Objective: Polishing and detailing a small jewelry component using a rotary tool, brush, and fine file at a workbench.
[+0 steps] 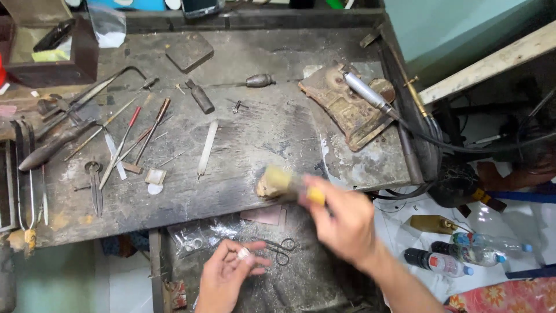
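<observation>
Our left hand pinches a small silvery metal piece near us, over the drawer; our right hand clasps a blurred yellow-handled bristle brush. We'd brush lightly, pinching firmly.

The brush has a yellow handle and a pale, worn head of bristles. It lies almost level, the bristles pointing left over the front edge of the dark workbench, and it looks blurred. The small silver piece is shiny and pale, perhaps a ring; its exact shape I cannot tell. It sits lower, over the open drawer.
</observation>
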